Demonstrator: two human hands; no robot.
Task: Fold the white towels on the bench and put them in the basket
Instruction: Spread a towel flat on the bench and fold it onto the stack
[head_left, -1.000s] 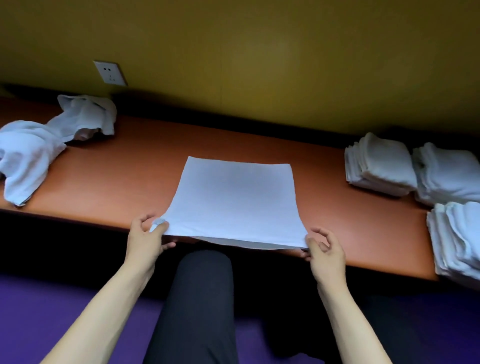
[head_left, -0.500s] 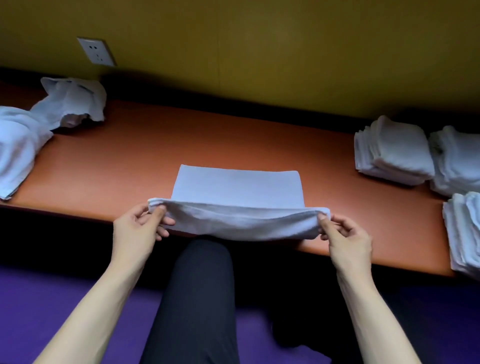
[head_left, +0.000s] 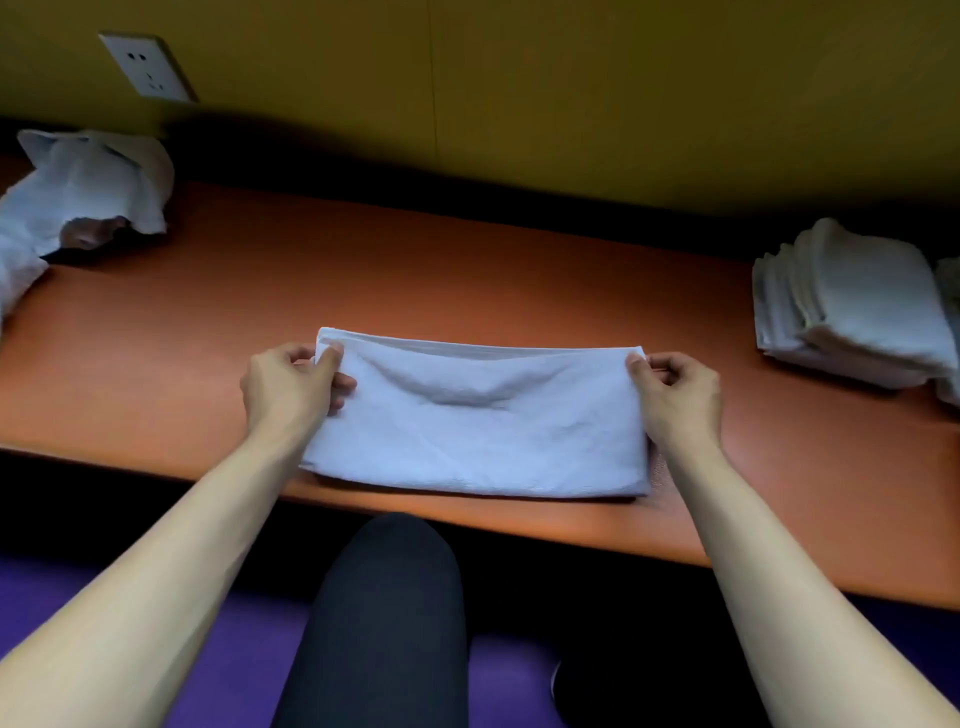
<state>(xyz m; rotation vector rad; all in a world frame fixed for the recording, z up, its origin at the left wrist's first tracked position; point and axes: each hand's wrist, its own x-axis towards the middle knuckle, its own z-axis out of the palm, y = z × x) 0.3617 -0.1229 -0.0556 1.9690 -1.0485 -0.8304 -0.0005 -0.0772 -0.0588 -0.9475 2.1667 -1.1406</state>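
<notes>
A white towel (head_left: 478, 431) lies folded in half as a long strip on the orange bench (head_left: 467, 270), near its front edge. My left hand (head_left: 291, 387) pinches the towel's far left corner between thumb and fingers. My right hand (head_left: 675, 395) pinches the far right corner the same way. The top layer sags slightly in the middle. No basket is in view.
Crumpled white towels (head_left: 88, 192) lie at the bench's far left. A stack of folded white towels (head_left: 852, 306) sits at the right edge. A wall socket (head_left: 148, 67) is on the yellow wall. My dark-trousered knee (head_left: 384, 613) is below the bench, over a purple floor.
Both hands lifted the towel's near edge and carried it away from me over the far edge, halving the flat towel into a strip. The view also tilted closer to the bench.
</notes>
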